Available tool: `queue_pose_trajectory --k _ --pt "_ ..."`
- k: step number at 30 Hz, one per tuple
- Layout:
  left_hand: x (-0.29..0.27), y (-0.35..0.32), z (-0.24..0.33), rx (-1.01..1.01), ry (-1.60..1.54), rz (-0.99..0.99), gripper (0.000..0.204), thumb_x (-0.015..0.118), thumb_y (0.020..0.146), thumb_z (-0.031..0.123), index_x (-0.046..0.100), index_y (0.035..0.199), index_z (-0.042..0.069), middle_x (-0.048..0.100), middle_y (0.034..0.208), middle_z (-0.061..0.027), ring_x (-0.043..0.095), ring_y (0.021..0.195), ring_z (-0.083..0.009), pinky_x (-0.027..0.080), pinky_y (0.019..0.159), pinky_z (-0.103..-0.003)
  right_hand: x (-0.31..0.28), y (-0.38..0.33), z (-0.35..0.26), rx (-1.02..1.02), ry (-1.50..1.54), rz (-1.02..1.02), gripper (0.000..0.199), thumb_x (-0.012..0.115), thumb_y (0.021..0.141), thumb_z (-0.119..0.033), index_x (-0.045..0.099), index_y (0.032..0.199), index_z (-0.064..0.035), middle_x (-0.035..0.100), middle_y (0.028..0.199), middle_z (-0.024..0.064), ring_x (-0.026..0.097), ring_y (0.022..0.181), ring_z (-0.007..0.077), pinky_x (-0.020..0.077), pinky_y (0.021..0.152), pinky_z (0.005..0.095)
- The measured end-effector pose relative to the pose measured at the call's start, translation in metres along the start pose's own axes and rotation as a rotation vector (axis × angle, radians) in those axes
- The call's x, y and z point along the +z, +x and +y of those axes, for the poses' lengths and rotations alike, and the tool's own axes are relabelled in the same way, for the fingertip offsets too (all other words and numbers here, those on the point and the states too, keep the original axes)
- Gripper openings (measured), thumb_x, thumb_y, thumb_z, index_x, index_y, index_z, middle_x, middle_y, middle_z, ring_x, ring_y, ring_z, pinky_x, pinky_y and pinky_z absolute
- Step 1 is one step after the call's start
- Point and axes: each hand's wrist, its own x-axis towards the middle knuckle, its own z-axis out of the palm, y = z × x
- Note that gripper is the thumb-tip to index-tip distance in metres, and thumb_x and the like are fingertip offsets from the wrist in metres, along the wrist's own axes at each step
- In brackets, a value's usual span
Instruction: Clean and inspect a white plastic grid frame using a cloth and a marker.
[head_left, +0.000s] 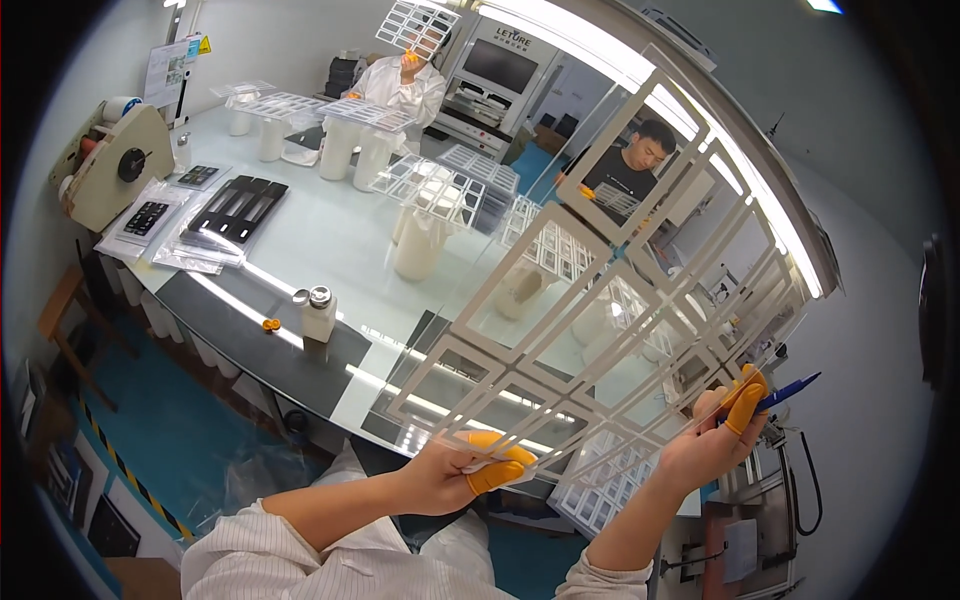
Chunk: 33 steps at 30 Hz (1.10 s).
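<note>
A large clear panel [500, 290] printed with white rectangular frames is held up, tilted, before me. My left hand [450, 475] grips its lower edge; orange finger cots [487, 478] cover some fingertips, and a bit of white cloth [494, 462] shows between the fingers. My right hand [712, 440], also in orange finger cots, grips the panel's lower right edge. A blue pen [790, 391] sticks out from its fingers, tip pointing right. On the table behind the panel stands a white pump bottle [319, 313], out of touch with either hand.
Similar framed panels [430, 185] rest on white cylinders [420, 245] across the glass-topped table [300, 215]. Black trays [237, 208] and a tape dispenser [120, 165] stand at left. One person [630, 175] shows through the panel; another [400, 85] lifts a panel at the back.
</note>
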Motion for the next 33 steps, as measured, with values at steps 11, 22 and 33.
queue_pose_trajectory --k 11,22,33 --pt "0.008 -0.002 -0.008 -0.022 -0.154 0.029 0.015 0.058 0.076 0.007 0.060 0.089 -0.002 0.060 0.082 -0.0095 0.056 0.068 -0.0176 0.046 0.067 -0.021 0.002 -0.006 -0.006 -0.104 0.027 -0.096 0.018 0.054 0.081 -0.019 0.053 0.092 -0.0044 0.041 0.061 -0.0035 0.028 0.047 0.0035 0.0194 0.043 0.0187" --pt "0.012 -0.003 -0.012 -0.049 -0.147 0.013 0.016 0.059 0.076 0.009 0.060 0.087 -0.002 0.059 0.079 -0.0086 0.056 0.067 -0.0152 0.045 0.065 -0.020 0.001 -0.005 -0.015 -0.077 0.097 -0.154 0.018 0.052 0.082 -0.021 0.053 0.088 -0.0049 0.038 0.057 -0.0045 0.022 0.041 0.0034 0.0146 0.041 0.0204" --pt "0.017 0.004 -0.006 -0.076 -0.123 -0.065 0.017 0.064 0.072 0.009 0.061 0.086 0.000 0.059 0.077 -0.0079 0.056 0.065 -0.0170 0.045 0.063 -0.021 -0.004 0.002 -0.024 -0.058 0.162 -0.234 0.017 0.050 0.083 -0.016 0.054 0.091 -0.0015 0.041 0.058 -0.0041 0.023 0.041 0.0033 0.0161 0.042 0.0199"
